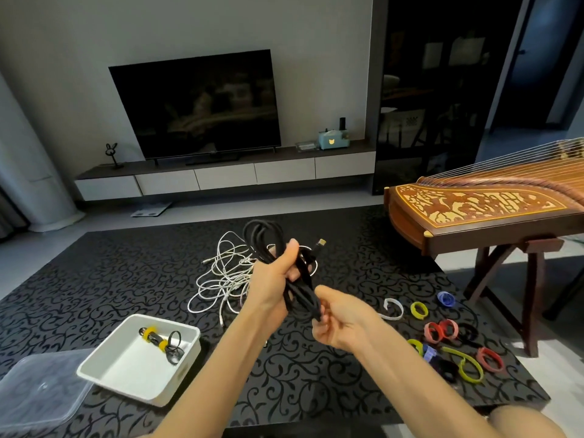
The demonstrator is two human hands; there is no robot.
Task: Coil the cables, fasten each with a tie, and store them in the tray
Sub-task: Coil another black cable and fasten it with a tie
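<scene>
My left hand (pixel 278 273) grips a coiled black cable (pixel 262 238) in the air above the table; its gold plug (pixel 320 242) sticks out to the right. My right hand (pixel 339 320) pinches the lower end of the same coil. Behind them a tangle of white cable (pixel 221 276) lies loose on the table. The white tray (pixel 186 365) at the lower left holds a black cable bound with yellow ties (pixel 158 338). Several coloured ties (pixel 442 331) lie scattered at the right, among them a white tie (pixel 395 308).
A clear plastic lid (pixel 38 390) lies left of the tray. The table has a black patterned cloth (pixel 94 279). A wooden zither (pixel 480 213) on a stand sits at the right. A TV (pixel 196 102) stands on a low cabinet beyond.
</scene>
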